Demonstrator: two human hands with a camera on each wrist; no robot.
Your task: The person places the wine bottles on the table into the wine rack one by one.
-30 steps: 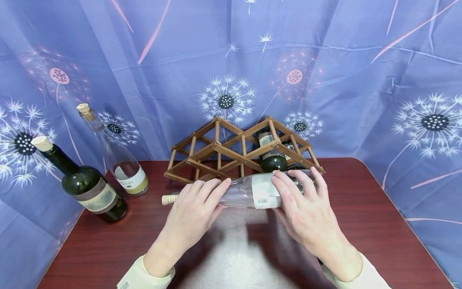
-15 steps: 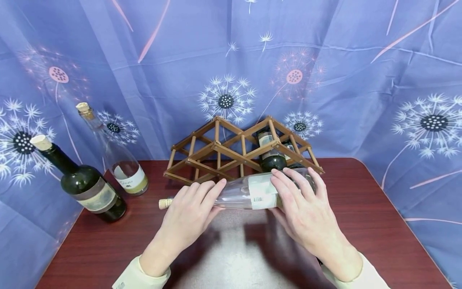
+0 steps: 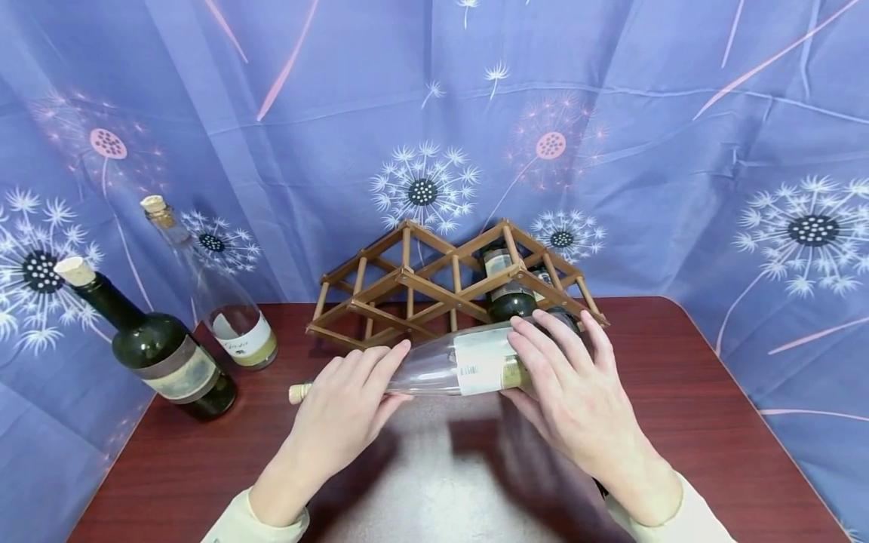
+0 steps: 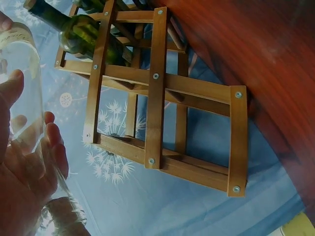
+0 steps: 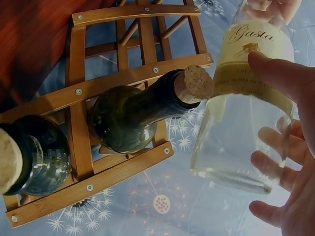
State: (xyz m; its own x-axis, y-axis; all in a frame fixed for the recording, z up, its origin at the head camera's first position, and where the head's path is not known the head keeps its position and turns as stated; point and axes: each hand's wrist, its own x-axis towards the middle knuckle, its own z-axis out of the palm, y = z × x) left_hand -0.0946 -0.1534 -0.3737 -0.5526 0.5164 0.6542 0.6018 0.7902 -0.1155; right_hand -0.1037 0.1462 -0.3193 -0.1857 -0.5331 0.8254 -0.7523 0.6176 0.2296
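A clear glass wine bottle (image 3: pixel 434 369) with a cork and a pale label lies sideways in the air, in front of the rack, its cork toward the left. My left hand (image 3: pixel 339 415) grips it around the neck and shoulder, hiding much of the neck. Around the labelled lower end, my right hand (image 3: pixel 577 400) holds it, covering part of the base. In the right wrist view the bottle's label (image 5: pixel 256 49) shows, with the thumb pressed on it and the other fingers along the far side of the glass.
Behind the hands stands a wooden lattice wine rack (image 3: pixel 400 280), with dark corked bottles (image 3: pixel 511 298) lying in its right side. At left stand a green bottle (image 3: pixel 176 362) and a clear bottle (image 3: pixel 244 332), both corked. A patterned blue cloth (image 3: pixel 305 188) hangs behind the table.
The held bottle has shifted slightly left, its cork end a little lower. My left hand has moved left and down with it; the right hand has barely moved.
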